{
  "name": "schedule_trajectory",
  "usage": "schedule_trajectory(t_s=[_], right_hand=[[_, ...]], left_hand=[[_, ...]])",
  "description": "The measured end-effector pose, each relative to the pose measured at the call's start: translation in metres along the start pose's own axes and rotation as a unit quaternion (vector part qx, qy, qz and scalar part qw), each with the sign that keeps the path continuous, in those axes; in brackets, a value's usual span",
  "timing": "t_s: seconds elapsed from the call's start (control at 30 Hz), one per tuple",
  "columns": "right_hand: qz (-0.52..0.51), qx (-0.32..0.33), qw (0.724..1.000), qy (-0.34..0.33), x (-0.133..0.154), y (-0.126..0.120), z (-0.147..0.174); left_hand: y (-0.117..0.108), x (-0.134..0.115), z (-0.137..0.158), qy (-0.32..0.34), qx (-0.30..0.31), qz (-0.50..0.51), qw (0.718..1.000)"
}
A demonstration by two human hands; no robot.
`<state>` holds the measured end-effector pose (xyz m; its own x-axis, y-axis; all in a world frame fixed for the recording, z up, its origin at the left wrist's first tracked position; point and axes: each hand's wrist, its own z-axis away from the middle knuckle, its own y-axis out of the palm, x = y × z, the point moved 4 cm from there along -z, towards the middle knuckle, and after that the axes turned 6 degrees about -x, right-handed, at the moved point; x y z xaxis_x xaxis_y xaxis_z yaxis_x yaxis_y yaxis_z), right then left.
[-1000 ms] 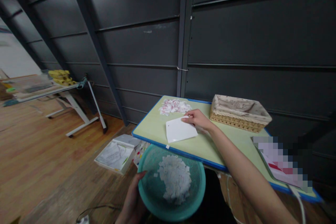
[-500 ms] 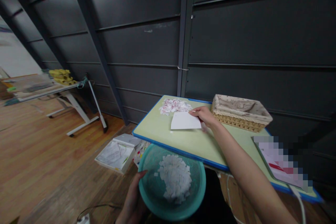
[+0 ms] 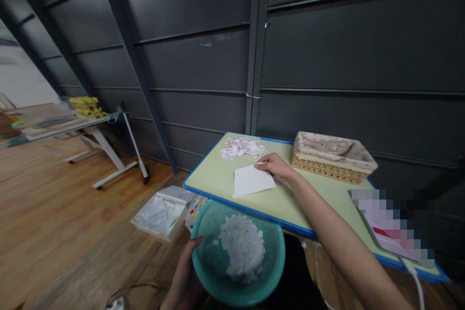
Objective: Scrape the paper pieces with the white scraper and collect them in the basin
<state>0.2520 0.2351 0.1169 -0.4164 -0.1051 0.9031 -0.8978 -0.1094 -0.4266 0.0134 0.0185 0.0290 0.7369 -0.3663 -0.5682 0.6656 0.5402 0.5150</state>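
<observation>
My right hand (image 3: 273,166) pinches the far right corner of a white sheet of paper (image 3: 252,181), held over the pale yellow tabletop (image 3: 214,169). Behind the sheet lies a pile of small white and pinkish paper scraps (image 3: 242,147). My left hand (image 3: 189,261) grips the left rim of a green plastic basket (image 3: 279,256), its thumb over the edge and the other fingers hidden beneath. Inside the basket is a heap of small white paper pieces (image 3: 242,247). The basket sits just below the table's blue front edge.
A woven basket with a cloth lining (image 3: 330,169) stands at the table's back right. A partly pixelated flat object (image 3: 385,232) lies at the right end. An open white box (image 3: 160,215) is on the floor at left. Farther off stands another table (image 3: 61,123) with yellow items. A dark panelled wall rises behind.
My right hand has drawn the sheet slightly left and nearer to me, and the sheet has turned a little. My left hand and the green basket stay in place.
</observation>
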Motion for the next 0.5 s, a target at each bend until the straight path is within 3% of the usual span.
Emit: schedule_trajectory(t_s=[0.2, 0.4, 0.5], right_hand=[[-0.074, 0.115, 0.991, 0.007, 0.007, 0.015, 0.007], [-0.106, 0.041, 0.993, 0.012, 0.001, 0.003, 0.004], [-0.096, 0.009, 0.995, -0.020, 0.004, 0.001, 0.002]], left_hand=[[-0.004, 0.000, -0.005, -0.010, -0.005, 0.015, 1.000], [-0.003, 0.000, -0.005, -0.023, -0.026, -0.009, 0.999], [-0.002, 0.000, -0.003, -0.017, -0.024, 0.001, 1.000]])
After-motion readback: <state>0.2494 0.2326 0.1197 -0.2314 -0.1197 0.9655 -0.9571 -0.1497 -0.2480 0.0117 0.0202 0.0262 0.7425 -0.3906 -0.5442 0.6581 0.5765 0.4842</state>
